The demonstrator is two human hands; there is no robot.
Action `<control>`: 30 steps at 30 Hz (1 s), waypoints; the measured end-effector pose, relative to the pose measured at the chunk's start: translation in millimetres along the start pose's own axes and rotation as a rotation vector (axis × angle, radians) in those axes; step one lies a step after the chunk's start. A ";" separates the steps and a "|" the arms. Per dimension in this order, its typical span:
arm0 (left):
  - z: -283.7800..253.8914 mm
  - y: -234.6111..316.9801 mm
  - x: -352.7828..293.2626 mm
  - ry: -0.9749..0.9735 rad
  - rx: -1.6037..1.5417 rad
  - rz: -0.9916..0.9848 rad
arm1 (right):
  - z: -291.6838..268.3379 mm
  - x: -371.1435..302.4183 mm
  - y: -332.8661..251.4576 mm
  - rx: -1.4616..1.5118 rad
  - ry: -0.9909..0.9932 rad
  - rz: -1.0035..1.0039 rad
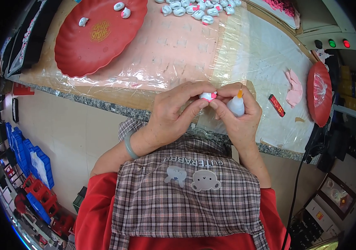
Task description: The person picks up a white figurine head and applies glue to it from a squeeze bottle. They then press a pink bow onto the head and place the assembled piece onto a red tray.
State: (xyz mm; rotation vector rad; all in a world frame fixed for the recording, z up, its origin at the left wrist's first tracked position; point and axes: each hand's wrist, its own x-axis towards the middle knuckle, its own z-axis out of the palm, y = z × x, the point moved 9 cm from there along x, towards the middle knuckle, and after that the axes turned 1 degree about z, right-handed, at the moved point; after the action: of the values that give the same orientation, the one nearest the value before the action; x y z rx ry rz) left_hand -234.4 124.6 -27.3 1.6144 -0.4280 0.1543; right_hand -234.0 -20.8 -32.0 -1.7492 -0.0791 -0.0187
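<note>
Left hand [171,109], seen in the head view, pinches a small white-and-pink piece [208,96] between thumb and forefinger, the piece sitting right at the fingertips, above the near side of the desk [265,131]. Right hand [241,127] comes in from the other side, its thumb and forefinger tips close up against the piece's right end; whether both of them press on it I cannot tell. That same hand also keeps a squeeze bottle [236,107] nestled between thumb and fingers, its orange nozzle [240,92] pointing away from the person. So the piece lies between the two hands, with the bottle just to its right. Farther off, beyond the hands, a heap of similar white pieces [179,11] lies at the far side of the desk, and a scalloped red tray [82,50] at the left bears three more, well apart from the fingers. To the right of the right hand lie a narrow red-and-black object [276,105], a pink cloth [294,88] and a red dish [319,108].
</note>
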 end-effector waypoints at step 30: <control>0.8 -47.2 -14.6 0.000 -0.758 -0.443 | 20.4 11.2 4.5 0.312 -0.128 0.190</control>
State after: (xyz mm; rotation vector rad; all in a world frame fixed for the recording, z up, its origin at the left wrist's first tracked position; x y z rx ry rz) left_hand -230.8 128.1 -76.5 0.9230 -0.0902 -0.3143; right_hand -223.2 -1.0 -39.5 -1.4382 -0.0077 0.2335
